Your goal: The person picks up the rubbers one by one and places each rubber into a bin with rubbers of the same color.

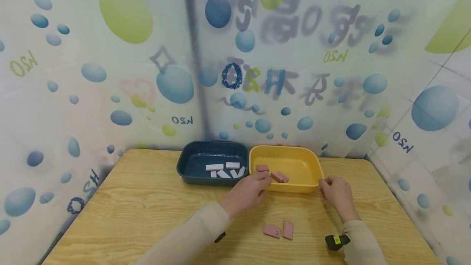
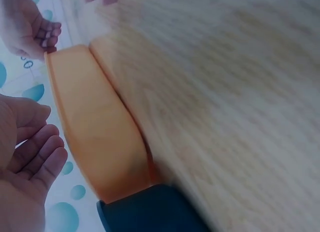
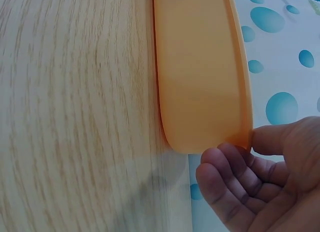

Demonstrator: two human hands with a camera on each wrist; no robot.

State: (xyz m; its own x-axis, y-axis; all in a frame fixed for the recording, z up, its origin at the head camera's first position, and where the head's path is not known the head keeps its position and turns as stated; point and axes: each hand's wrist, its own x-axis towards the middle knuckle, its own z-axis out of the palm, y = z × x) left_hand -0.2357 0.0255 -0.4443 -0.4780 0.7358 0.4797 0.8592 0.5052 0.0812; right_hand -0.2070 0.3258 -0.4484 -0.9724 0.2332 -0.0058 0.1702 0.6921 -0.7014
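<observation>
At its right front corner, the yellow bin (image 1: 294, 188) is pinched at the rim by my right hand (image 1: 336, 193), thumb on the rim and fingers under it (image 3: 240, 177). Over the bin's left front edge reaches my left hand (image 1: 248, 189), and in the left wrist view its fingers (image 2: 42, 152) are loosely bent with nothing visible between them and the thumb. Several pink blocks lie inside the bin, one pink block (image 1: 262, 167) just beyond the left fingertips and others (image 1: 276, 177) to their right.
Left of the yellow bin, against it, stands a dark blue bin (image 1: 195, 180) with several white blocks (image 1: 214, 167). Two pink blocks (image 1: 271, 231) (image 1: 288, 230) lie on the wooden table (image 1: 121, 216) in front of the bins. A patterned curtain (image 1: 228, 126) hangs close behind both bins.
</observation>
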